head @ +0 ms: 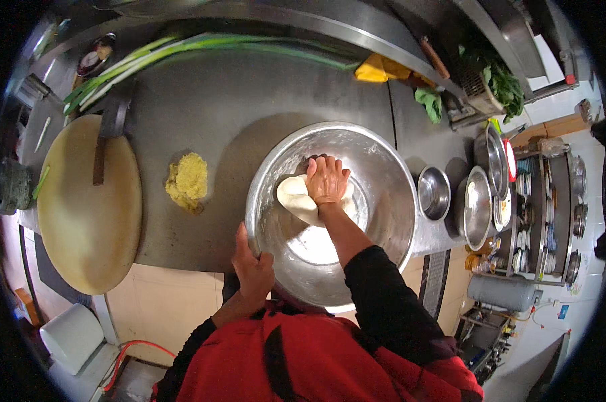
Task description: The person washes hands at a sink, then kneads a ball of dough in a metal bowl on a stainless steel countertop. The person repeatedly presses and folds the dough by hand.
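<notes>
A wide stainless-steel bowl [388,221] sits at the table's front edge, close to my body. In it lies a lump of pale dough [297,200]. My right hand [328,181] presses down on the dough, its palm on the lump and its fingers pointing away from me. The hand hides part of the dough. With my left hand [253,266] I grip the bowl's rim at its near left side. White smears cling to the bowl's inner wall.
A yellow crumbly heap [188,181] lies on the metal table [182,100]. Left of it, a cleaver [113,120] rests on a round chopping board [89,226]. Scallions [147,58] stretch along the back. At the right stand a small metal bowl [433,193] and several larger ones.
</notes>
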